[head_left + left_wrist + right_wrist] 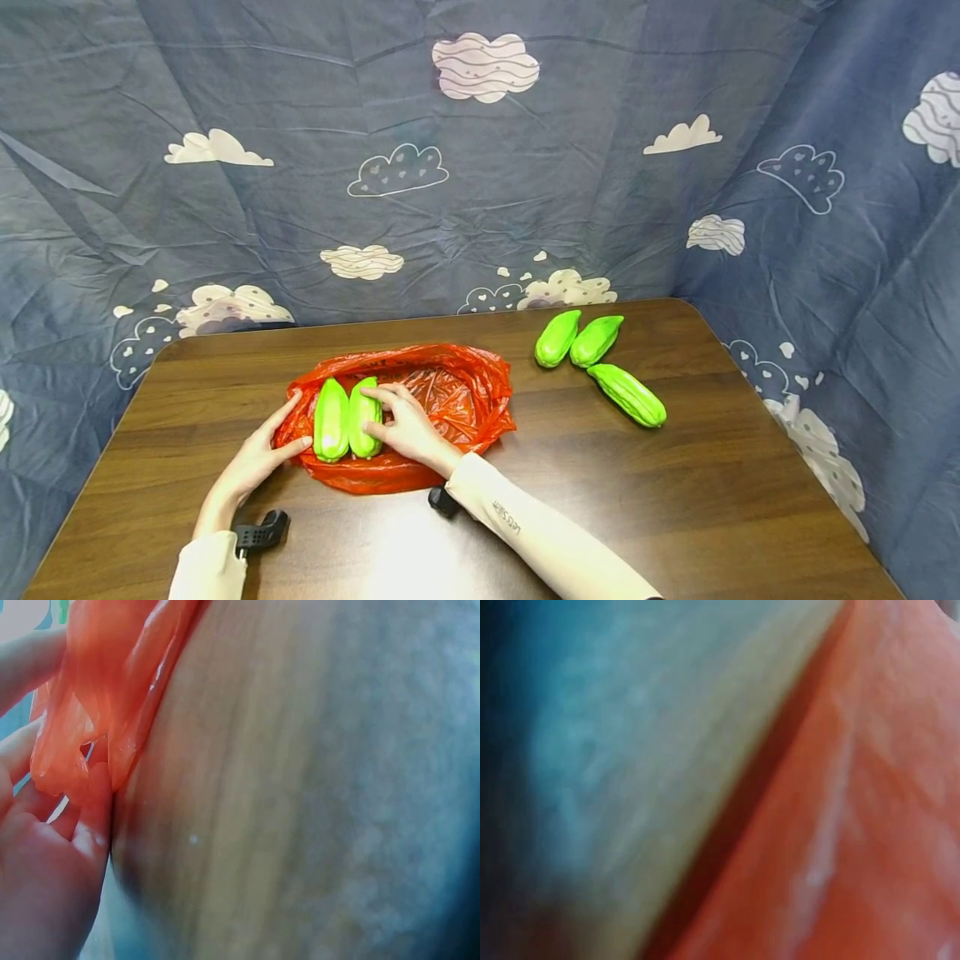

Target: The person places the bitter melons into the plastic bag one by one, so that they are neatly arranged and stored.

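Note:
A red plastic bag [480,392] lies spread with its mouth up on the table. Side by side in its left part are two light-green, ridged bitter melons, the left one [331,421] and the right one [363,433]. My right hand [408,429] grips the right bitter melon between thumb and fingers. At the bag's left end, my left hand [258,458] holds the bag's edge; in the left wrist view its fingers [94,825] lie against the red plastic. The right wrist view shows blurred bag plastic [870,825] but no hand.
Three more bitter melons lie at the back right of the brown wooden table [720,467]: one [557,340], another [596,342], and a third [628,396] nearer the front. A blue cloud-patterned cloth [570,200] hangs behind and to the sides.

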